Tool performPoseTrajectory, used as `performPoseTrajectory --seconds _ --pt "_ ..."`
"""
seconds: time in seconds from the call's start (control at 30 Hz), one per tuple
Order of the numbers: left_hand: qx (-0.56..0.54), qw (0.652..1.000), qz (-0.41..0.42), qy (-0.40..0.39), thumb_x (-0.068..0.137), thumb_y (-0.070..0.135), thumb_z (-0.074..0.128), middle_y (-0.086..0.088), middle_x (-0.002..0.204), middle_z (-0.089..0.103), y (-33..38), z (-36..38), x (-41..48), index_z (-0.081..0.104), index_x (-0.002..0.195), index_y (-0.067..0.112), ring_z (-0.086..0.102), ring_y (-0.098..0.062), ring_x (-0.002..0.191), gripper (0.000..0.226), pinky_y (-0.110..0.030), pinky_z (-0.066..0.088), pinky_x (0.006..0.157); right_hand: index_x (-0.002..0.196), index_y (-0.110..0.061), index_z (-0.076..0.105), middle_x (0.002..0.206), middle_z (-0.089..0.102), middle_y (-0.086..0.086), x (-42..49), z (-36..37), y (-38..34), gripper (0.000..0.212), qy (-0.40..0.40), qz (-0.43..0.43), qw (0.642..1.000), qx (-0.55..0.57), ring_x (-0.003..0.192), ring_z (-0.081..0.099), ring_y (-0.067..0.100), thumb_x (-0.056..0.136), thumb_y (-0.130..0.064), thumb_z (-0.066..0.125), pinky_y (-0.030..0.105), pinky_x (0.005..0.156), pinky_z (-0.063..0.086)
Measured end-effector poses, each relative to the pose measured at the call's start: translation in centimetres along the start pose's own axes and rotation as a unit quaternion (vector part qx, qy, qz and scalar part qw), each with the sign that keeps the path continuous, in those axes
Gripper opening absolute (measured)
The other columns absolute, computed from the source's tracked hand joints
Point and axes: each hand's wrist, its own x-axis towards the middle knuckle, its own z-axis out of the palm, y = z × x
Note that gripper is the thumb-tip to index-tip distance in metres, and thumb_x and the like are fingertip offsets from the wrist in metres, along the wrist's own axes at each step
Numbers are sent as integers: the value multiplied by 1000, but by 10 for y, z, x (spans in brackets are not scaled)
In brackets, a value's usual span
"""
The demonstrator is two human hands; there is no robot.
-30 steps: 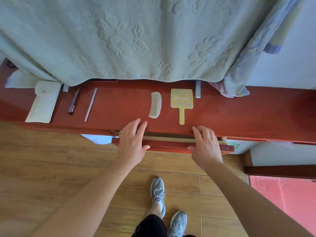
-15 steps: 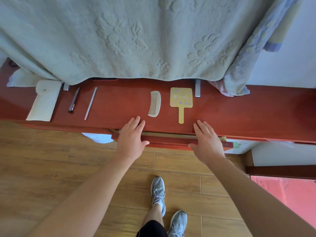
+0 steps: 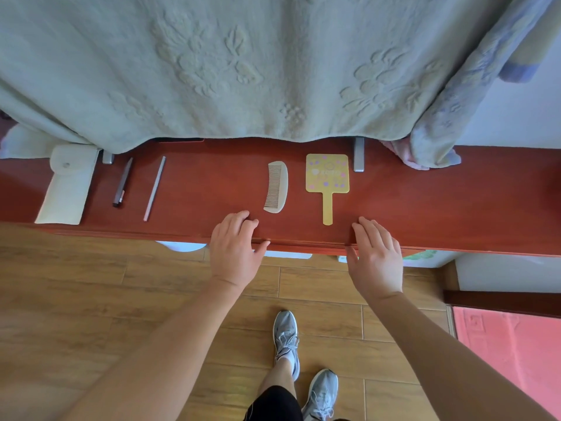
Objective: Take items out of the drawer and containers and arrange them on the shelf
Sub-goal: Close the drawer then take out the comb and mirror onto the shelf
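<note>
Yellow paddle-shaped mirror [image 3: 327,173] lay along 12–6, handle toward 6; cream plastic comb [image 3: 277,186] parallel. Left hand [image 3: 235,253] and right hand [image 3: 376,259]: fingers extended on red wooden shelf [image 3: 455,202], empty.

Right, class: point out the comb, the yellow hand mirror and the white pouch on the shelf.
comb [image 3: 283,186], head view, on its solid spine.
yellow hand mirror [image 3: 327,173], head view, on its square face.
white pouch [image 3: 65,192], head view, on its body below the flap.
</note>
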Motion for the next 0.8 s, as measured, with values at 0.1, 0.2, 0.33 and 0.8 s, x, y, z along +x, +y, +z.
performPoseTrajectory --seconds 0.1,0.2,0.33,0.8 --pt "4 1000 5 16 69 32 85 -5 117 63 -1 4 2 68 100 11 58 -28 112 41 -40 45 88 114 -5 65 124 62 9 4 3 -2 38 7 12 1000 2 117 55 29 76 -8 72 43 89 46" --pt "5 1000 14 23 69 31 84 -6 116 63 -3 8 2 67 99 10 58 -30 111 40 -40 44 87 113 -6 65 124 62 9 4 5 -2 38 8 19 1000 3 117 55 29 76 -8 72 43 88 45" --pt "8 1000 22 18 70 33 83 -6 115 63 -6 8 3 67 99 11 58 -30 110 40 -41 45 86 114 -6 65 125 62 8 3 5 -2 39 4 20 1000 3 118 54 28 76 -8 72 42 89 45" --pt "-20 994 -58 -94 74 41 81 -8 135 56 24 -39 -4 54 128 9 51 -27 128 69 -40 42 105 140 -11 42 147 37 7 10 -42 -24 61 -194 65 979 -16 138 30 26 84 -22 63 39 112 30"
